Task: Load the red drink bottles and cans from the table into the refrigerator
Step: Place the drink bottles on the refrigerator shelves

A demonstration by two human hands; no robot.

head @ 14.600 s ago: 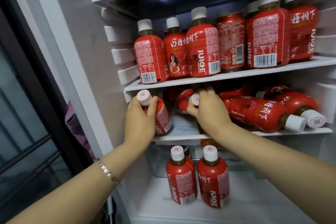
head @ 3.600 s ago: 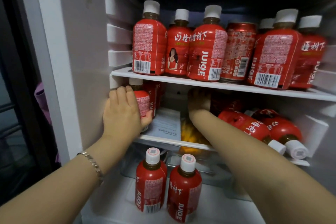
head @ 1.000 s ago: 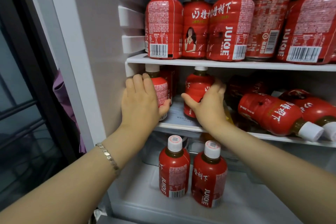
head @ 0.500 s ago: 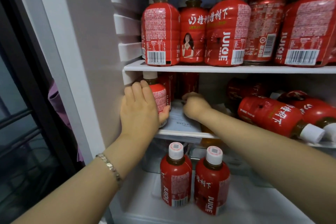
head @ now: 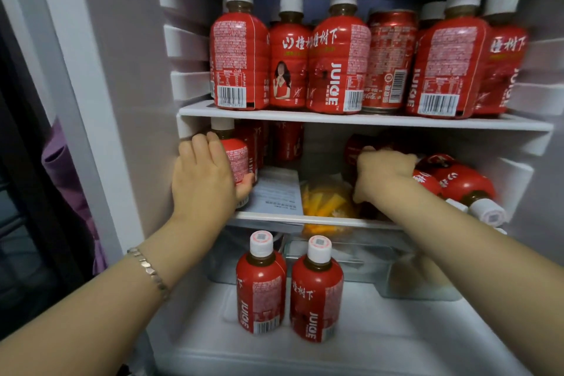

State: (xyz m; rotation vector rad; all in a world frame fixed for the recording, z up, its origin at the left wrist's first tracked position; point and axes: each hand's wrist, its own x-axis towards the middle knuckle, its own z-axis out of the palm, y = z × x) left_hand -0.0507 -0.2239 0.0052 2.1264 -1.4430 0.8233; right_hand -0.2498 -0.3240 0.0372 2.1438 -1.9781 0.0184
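Now | left hand (head: 207,174): fingers and thumb wrapped round upright red bottle (head: 239,159) at left end of middle shelf (head: 320,218) | right hand (head: 381,171): fingers curled among lying red bottles (head: 464,180), cannot tell whether it grips any | below both hands: 2 upright bottles (head: 261,290) | above them: bottle row (head: 238,61) with 1 can (head: 390,61)

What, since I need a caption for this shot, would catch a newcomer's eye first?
The row of red juice bottles with one red can standing along the upper shelf strikes first. Below it, the left hand grips an upright bottle at the left end of the middle shelf, while the right hand reaches among bottles lying on their sides at the right. Two more bottles stand on the fridge floor.
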